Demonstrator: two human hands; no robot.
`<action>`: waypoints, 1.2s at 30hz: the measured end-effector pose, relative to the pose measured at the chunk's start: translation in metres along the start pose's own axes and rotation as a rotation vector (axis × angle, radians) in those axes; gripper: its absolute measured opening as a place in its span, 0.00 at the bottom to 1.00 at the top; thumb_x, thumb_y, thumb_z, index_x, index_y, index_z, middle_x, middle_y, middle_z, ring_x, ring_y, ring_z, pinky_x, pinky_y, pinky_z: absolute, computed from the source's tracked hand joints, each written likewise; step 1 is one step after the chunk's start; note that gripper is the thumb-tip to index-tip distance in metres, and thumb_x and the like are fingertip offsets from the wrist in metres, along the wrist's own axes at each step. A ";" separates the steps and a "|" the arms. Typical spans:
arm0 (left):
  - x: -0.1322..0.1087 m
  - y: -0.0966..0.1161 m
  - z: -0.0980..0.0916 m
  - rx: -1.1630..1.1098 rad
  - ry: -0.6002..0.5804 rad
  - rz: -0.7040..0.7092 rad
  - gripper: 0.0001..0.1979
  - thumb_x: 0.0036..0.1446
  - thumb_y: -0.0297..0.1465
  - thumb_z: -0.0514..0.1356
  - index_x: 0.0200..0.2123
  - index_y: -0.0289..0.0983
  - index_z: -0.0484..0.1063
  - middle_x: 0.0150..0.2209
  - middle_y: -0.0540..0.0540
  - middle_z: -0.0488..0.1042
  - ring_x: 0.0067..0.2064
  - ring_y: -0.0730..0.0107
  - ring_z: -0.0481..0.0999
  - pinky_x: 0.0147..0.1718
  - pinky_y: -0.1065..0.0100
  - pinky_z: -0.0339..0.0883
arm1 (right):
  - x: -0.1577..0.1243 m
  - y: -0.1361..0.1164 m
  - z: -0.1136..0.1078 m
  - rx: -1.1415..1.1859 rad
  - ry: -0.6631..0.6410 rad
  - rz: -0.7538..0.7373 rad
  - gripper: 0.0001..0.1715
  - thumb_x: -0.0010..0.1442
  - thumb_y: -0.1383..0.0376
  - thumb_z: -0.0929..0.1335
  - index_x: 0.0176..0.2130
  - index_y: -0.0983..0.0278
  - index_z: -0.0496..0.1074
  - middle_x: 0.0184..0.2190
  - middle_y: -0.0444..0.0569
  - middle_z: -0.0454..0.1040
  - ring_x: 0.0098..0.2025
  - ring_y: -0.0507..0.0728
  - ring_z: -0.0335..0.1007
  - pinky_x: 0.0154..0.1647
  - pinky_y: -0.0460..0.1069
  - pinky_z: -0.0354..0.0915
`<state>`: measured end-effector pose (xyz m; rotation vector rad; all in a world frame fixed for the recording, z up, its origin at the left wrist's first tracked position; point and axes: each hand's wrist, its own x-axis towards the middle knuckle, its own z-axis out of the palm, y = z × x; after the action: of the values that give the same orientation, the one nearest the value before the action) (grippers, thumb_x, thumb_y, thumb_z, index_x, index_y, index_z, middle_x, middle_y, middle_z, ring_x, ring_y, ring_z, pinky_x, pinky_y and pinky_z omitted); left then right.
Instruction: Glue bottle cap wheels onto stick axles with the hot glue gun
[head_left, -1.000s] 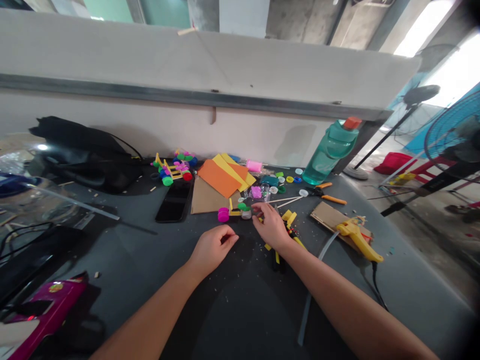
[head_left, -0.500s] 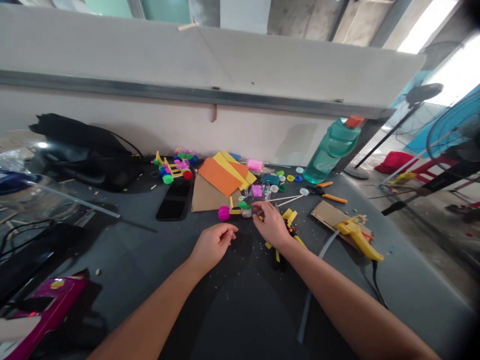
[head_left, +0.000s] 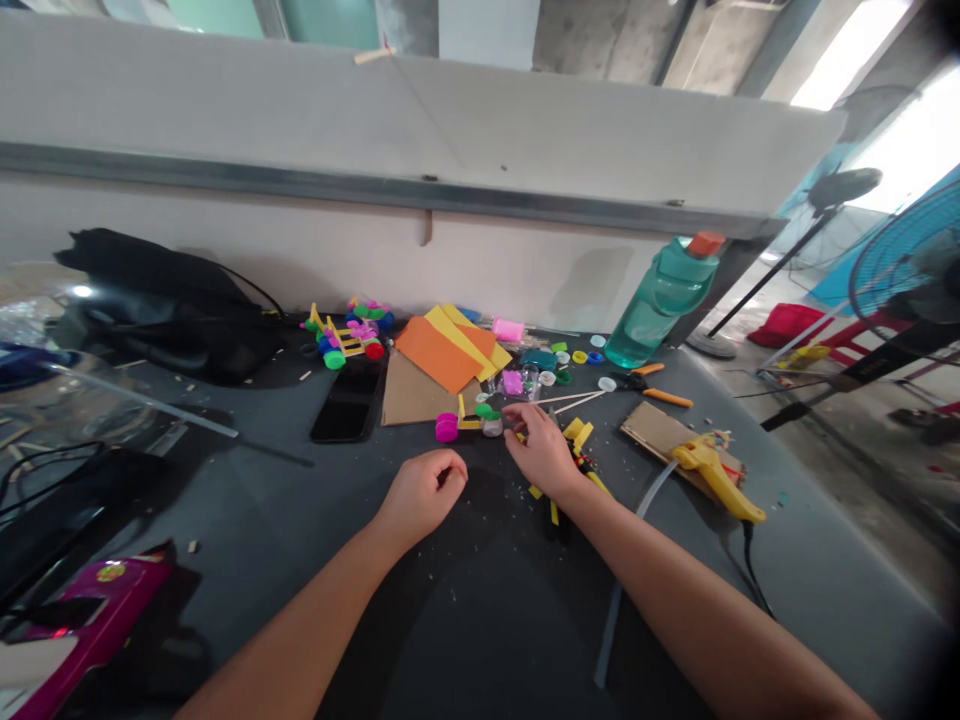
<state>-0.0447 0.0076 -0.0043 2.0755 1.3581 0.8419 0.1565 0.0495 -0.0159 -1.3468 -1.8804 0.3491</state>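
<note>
Now your left hand (head_left: 421, 494) sits loosely curled, well apart from your right hand (head_left: 541, 452); you can't tell if it holds anything. Your right fingers (head_left: 517, 414) spread open just beside the yellow-stick cart (head_left: 469, 425). Your left hand has eased slightly back since a second ago.

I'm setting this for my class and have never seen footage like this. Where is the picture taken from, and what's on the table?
This view comes from a camera worn on a person's head, looking down at their own two hands. The left hand is loosely curled, holding nothing visible. The right hand reaches toward a small piece of yellow stick and bottle caps; whether it grips anything, I cannot tell. On the dark table lie a stick-and-cap toy cart, orange paper, a phone and a yellow glue gun.
</note>
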 end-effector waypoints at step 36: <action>-0.001 -0.002 0.002 0.044 -0.072 0.044 0.12 0.59 0.33 0.50 0.26 0.38 0.69 0.27 0.49 0.73 0.30 0.69 0.72 0.28 0.72 0.58 | -0.006 -0.009 -0.003 -0.195 0.107 -0.175 0.18 0.54 0.71 0.62 0.47 0.64 0.63 0.35 0.51 0.68 0.36 0.58 0.65 0.39 0.53 0.65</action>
<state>-0.0450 0.0068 -0.0072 2.1551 1.3083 0.7535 0.1530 0.0397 -0.0109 -1.2865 -1.9639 0.0039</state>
